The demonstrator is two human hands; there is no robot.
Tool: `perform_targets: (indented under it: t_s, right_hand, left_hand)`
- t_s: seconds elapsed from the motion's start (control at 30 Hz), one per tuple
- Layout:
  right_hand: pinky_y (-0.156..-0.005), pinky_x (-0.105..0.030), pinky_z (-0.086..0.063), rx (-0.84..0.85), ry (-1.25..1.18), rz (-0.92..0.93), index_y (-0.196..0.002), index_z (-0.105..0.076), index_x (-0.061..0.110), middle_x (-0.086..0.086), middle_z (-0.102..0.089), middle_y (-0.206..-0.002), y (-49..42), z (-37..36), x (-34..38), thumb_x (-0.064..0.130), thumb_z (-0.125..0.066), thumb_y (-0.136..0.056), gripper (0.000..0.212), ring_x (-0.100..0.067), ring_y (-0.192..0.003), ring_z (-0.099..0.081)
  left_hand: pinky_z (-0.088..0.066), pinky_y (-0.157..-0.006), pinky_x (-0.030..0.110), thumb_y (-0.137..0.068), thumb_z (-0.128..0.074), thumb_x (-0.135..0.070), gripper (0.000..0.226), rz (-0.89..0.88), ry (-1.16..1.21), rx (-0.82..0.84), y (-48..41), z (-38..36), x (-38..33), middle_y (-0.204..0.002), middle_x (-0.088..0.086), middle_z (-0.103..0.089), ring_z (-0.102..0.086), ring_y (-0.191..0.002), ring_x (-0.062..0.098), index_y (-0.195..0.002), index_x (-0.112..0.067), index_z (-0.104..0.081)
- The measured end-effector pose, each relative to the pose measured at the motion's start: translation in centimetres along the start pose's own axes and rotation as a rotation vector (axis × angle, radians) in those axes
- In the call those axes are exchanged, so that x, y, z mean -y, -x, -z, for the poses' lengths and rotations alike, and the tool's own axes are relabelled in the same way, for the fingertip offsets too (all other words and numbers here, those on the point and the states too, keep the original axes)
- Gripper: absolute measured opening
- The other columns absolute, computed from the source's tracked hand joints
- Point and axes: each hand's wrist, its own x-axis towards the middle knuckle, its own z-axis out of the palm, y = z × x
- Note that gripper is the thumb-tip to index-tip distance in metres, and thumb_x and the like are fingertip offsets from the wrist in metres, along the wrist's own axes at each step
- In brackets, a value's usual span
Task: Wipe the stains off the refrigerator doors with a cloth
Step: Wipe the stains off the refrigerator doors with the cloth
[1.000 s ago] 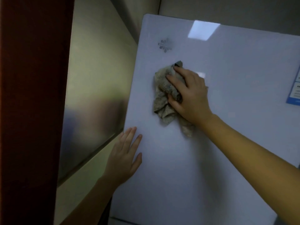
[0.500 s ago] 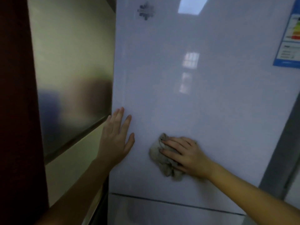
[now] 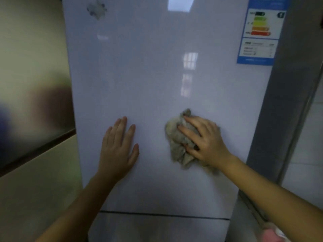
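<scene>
A glossy white refrigerator door [image 3: 157,81] fills the middle of the view, with window light reflected on it. A blurred grey rosette mark [image 3: 97,9] sits near its top left corner, and a blue-edged energy label [image 3: 260,32] with coloured bars is stuck at its top right. To the left stands a dull metallic panel [image 3: 33,81] with a beige surface below it. To the right run the grey side of the refrigerator [image 3: 283,105] and a pale tiled wall [image 3: 307,154]. A dark seam [image 3: 164,214] divides this door from the lower door [image 3: 157,229]. Something pink [image 3: 272,235], too blurred to identify, shows at the bottom right corner.

Both bare forearms reach up from below. The left hand [image 3: 118,151] lies flat on the door, palm down, fingers straight and slightly fanned, holding nothing. The right hand [image 3: 205,140] is just beside it and apart from it, fingers spread over a crumpled grey-brown cloth [image 3: 175,144], pressing it to the door. The cloth bulges past the fingertips on the left and trails below the wrist, low on the upper door and right of centre.
</scene>
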Motion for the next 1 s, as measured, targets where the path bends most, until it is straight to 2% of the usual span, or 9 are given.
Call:
perform_targets:
  t_s: [0.07, 0.2, 0.3, 0.43, 0.53, 0.6, 0.77, 0.9, 1.0]
  right_hand:
    - [-0.105, -0.045, -0.040, 0.094, -0.024, 0.159, -0.142, -0.061, 0.021, -0.012, -0.050, -0.150, 3.9, -0.9, 0.9, 0.039, -0.061, -0.096, 0.049, -0.033, -0.131, -0.050]
    - [-0.103, -0.042, -0.047, 0.241, -0.107, 0.439, -0.137, -0.065, 0.023, -0.007, -0.060, -0.145, 10.5, -1.5, 1.5, 0.023, -0.049, -0.105, 0.036, -0.027, -0.129, -0.058]
    - [-0.107, -0.040, -0.041, 0.191, -0.111, 0.386, -0.138, -0.063, 0.022, -0.008, -0.058, -0.146, 11.3, -0.1, -0.8, 0.025, -0.041, -0.107, 0.038, -0.027, -0.130, -0.054]
    - [-0.109, -0.047, -0.036, 0.081, -0.048, 0.187, -0.143, -0.059, 0.015, -0.016, -0.049, -0.150, 7.9, 3.0, -6.0, 0.044, -0.045, -0.105, 0.049, -0.035, -0.135, -0.047]
    - [-0.107, -0.049, -0.039, -0.037, -0.014, -0.041, -0.141, -0.061, 0.011, -0.020, -0.052, -0.147, 5.0, 5.2, -9.4, 0.041, -0.058, -0.100, 0.050, -0.038, -0.134, -0.048]
    - [-0.106, -0.049, -0.040, -0.089, -0.017, -0.113, -0.140, -0.061, 0.011, -0.020, -0.052, -0.147, 4.8, 5.6, -10.2, 0.036, -0.065, -0.097, 0.051, -0.037, -0.134, -0.048]
    - [-0.109, -0.049, -0.039, -0.047, -0.051, -0.066, -0.141, -0.061, 0.012, -0.019, -0.051, -0.148, 8.7, 4.0, -8.2, 0.038, -0.067, -0.095, 0.053, -0.036, -0.135, -0.047]
    - [-0.110, -0.048, -0.038, 0.049, -0.094, 0.051, -0.145, -0.057, 0.018, -0.013, -0.048, -0.152, 14.4, 2.1, -4.7, 0.040, -0.061, -0.097, 0.053, -0.035, -0.136, -0.048]
    - [-0.112, -0.046, -0.040, 0.127, -0.136, 0.170, -0.145, -0.058, 0.019, -0.011, -0.050, -0.152, 19.0, 0.0, -1.4, 0.033, -0.064, -0.096, 0.051, -0.033, -0.136, -0.051]
  left_hand:
    - [-0.030, -0.119, 0.055, -0.096, -0.049, -0.034, 0.059, 0.007, 0.000, 0.011, 0.1, -0.5, -1.8, -0.161, 0.022, -0.032, -0.030, -0.149, 0.038, -0.148, -0.007, -0.043]
    - [-0.030, -0.118, 0.053, -0.096, -0.051, -0.032, 0.059, 0.027, -0.019, 0.044, 0.5, -1.1, -4.2, -0.162, 0.023, -0.030, -0.029, -0.150, 0.040, -0.148, -0.007, -0.044]
    - [-0.031, -0.117, 0.052, -0.096, -0.050, -0.033, 0.059, 0.042, -0.034, 0.061, 0.7, -1.1, -4.5, -0.163, 0.022, -0.028, -0.029, -0.150, 0.039, -0.149, -0.007, -0.043]
    - [-0.032, -0.115, 0.049, -0.096, -0.051, -0.033, 0.058, 0.055, -0.064, 0.044, 0.8, -1.3, -4.8, -0.162, 0.022, -0.030, -0.032, -0.148, 0.041, -0.148, -0.006, -0.045]
    - [-0.031, -0.116, 0.049, -0.097, -0.049, -0.034, 0.059, 0.075, -0.067, 0.046, 0.6, -1.3, -5.1, -0.162, 0.022, -0.029, -0.031, -0.149, 0.041, -0.148, -0.006, -0.044]
    - [-0.032, -0.116, 0.048, -0.097, -0.046, -0.036, 0.059, 0.089, -0.064, 0.043, 0.6, -1.3, -5.2, -0.162, 0.021, -0.029, -0.031, -0.149, 0.040, -0.148, -0.006, -0.044]
    - [-0.031, -0.116, 0.047, -0.099, -0.044, -0.038, 0.059, 0.092, -0.074, 0.046, 0.6, -1.4, -5.2, -0.163, 0.020, -0.028, -0.030, -0.150, 0.038, -0.149, -0.007, -0.043]
    - [-0.031, -0.116, 0.047, -0.099, -0.045, -0.037, 0.058, 0.121, -0.065, 0.048, 1.3, -1.1, -4.6, -0.163, 0.019, -0.028, -0.029, -0.150, 0.037, -0.150, -0.008, -0.042]
    - [-0.032, -0.115, 0.048, -0.099, -0.046, -0.036, 0.058, 0.148, -0.087, 0.045, 3.1, -0.8, -4.1, -0.162, 0.021, -0.029, -0.030, -0.149, 0.039, -0.150, -0.008, -0.042]
